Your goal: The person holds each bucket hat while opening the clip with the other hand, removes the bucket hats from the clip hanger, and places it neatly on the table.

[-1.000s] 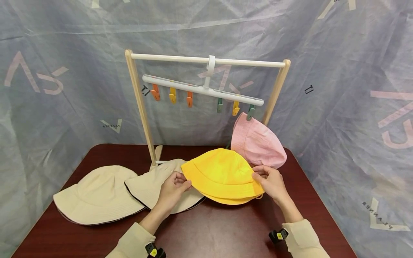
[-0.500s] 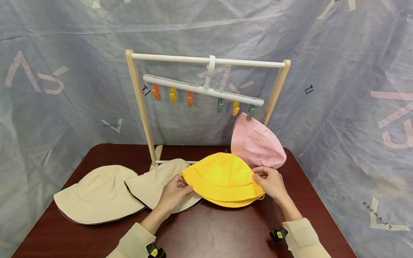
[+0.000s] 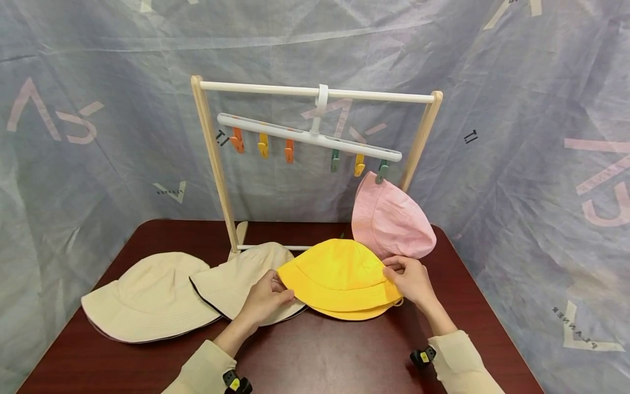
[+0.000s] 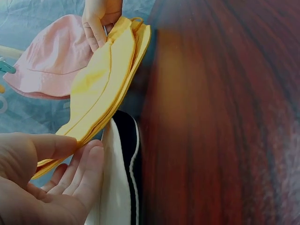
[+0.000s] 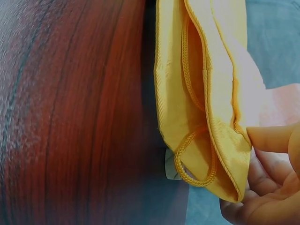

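Between both hands a yellow bucket hat [image 3: 344,273] is held by its brim, crown toward the rack. The left hand [image 3: 266,298] pinches the brim's left end between thumb and fingers, as the left wrist view also shows. At the opposite end the right hand [image 3: 410,276] pinches the brim. A yellow cord loop [image 5: 194,161] hangs out of the brim in the right wrist view. Behind the right hand a pink bucket hat [image 3: 394,219] hangs from a green clip [image 3: 382,172]. A cream hat with a dark lining [image 3: 241,279] lies partly behind the left hand.
A wooden rack [image 3: 211,158] carries a white hanger [image 3: 310,137] with several orange, yellow and green clips. Another cream hat [image 3: 152,295] lies at the left of the dark red table [image 3: 334,355]. Grey cloth [image 3: 315,44] covers the walls.
The yellow hat has come down slightly toward the table, its crown sinking away from the hanger. Both hands keep their hold and the left has lowered a little.
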Motion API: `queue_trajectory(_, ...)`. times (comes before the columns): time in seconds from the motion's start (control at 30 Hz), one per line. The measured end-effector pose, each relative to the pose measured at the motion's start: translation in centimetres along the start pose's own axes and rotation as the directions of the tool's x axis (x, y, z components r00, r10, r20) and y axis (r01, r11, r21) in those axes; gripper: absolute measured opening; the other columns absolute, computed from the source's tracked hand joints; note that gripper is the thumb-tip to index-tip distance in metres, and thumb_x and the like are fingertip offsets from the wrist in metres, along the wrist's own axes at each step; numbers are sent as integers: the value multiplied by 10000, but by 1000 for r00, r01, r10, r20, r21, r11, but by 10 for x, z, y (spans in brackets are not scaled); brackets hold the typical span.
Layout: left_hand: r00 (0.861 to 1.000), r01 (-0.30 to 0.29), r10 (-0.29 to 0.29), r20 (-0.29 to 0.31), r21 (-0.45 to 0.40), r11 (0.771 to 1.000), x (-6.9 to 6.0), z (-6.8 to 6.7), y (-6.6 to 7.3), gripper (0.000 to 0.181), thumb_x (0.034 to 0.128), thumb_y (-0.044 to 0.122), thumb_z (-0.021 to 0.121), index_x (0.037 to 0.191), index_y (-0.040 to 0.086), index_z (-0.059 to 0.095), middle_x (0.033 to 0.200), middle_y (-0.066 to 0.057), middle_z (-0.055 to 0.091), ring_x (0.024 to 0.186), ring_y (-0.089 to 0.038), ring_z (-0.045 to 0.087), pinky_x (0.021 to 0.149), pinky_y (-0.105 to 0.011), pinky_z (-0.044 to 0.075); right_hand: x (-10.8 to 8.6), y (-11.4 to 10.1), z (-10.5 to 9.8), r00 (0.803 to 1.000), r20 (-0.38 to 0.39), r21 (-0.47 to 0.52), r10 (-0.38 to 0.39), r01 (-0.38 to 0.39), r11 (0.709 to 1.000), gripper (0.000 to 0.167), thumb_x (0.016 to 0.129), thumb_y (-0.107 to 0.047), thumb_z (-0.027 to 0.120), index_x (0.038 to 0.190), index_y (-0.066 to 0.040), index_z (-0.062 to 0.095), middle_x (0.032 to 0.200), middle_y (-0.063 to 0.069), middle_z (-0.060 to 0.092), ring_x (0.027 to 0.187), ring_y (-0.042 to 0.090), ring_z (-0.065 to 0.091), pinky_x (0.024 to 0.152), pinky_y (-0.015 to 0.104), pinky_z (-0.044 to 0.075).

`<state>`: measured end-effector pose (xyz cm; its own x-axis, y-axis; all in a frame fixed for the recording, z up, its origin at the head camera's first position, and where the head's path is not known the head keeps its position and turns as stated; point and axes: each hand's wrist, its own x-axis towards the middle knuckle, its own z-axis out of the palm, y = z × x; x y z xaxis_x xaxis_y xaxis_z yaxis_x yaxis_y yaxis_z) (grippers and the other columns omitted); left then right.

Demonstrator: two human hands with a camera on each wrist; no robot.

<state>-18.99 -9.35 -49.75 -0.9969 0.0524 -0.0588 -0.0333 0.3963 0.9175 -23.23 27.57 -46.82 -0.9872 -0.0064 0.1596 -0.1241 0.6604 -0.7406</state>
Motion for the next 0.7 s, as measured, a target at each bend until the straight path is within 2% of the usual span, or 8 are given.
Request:
queue_trajectory(0.1,1000,-6,6,22,-3,1000,1,-1,-1,275,911,134,796,1076,78,584,846,18,746,802,-120,694,782,-276,527,0,1,1,1000,3,-7,-2,2,1000,150,973,-89,758,1103,-21,790,992,107,785,858,210,732,710,230,571)
queue_trajectory(0.3,993,-9,19,112,-95,995,2,-5,-2,211,1005,145,705,1103,33,555,857,-56,776,810,-183,768,762,-264,618,2,6,4,1000,8,-8,-12,12,1000,140,971,-73,756,1095,-19,791,988,111,787,853,215,736,704,229,571)
queue_trajectory(0.4,989,-11,26,143,-100,995,2,-7,-4,204,1027,147,684,1120,23,552,879,-73,784,830,-201,779,758,-272,629,4,9,6,1000,8,-8,-24,25,1000,139,970,-70,758,1096,-20,794,987,112,789,856,222,744,707,230,574)
queue_trajectory(0.5,989,-22,35,141,-91,996,3,-10,-3,191,1028,141,682,1100,17,557,892,-80,788,834,-217,782,746,-288,636,4,11,8,999,10,-9,-33,34,999,145,972,-71,759,1103,-19,794,987,114,790,860,227,749,707,231,576)
queue_trajectory(0.7,994,-54,58,91,-43,998,6,-13,0,154,1013,103,680,1075,16,570,874,-85,780,801,-247,782,720,-315,639,5,15,11,1000,8,-11,-30,31,999,148,976,-79,759,1109,-25,796,990,110,793,870,234,753,705,235,578)
